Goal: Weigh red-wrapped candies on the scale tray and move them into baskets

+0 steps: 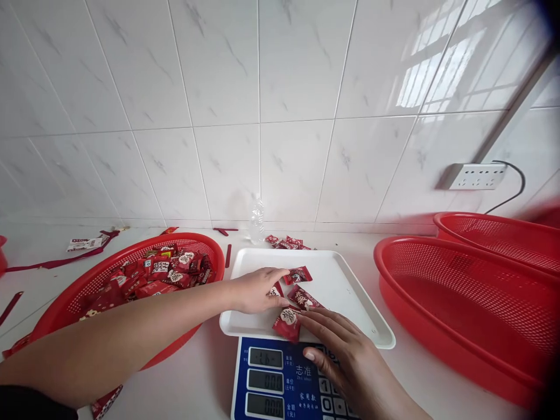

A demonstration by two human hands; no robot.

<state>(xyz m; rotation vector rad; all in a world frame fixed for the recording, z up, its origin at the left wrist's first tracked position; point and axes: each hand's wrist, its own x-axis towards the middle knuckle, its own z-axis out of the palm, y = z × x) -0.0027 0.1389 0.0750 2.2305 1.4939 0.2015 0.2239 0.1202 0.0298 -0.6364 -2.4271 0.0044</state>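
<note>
My left hand [260, 290] reaches over the white tray [350, 280] of the scale, fingers and thumb apart. Between them a small red snack packet [275, 290] shows in part; I cannot tell whether it is touched. My right hand [345, 344] is open, its stretched fingertips at the edge of another red snack packet [287, 322] and its thumb over the keypad. Two more packets, one dark red [304, 297] and one farther back [298, 275], lie on the tray. Below the tray is the scale's blue panel [301, 402] with three displays.
A red basket [221, 251] with many packets stands left. Red baskets [437, 344] stand right. Behind the tray are a clear plastic bottle [257, 221] and several packets [286, 242]. Ribbons [65, 259] lie at the back left. A power strip [475, 176] is on the tiled wall.
</note>
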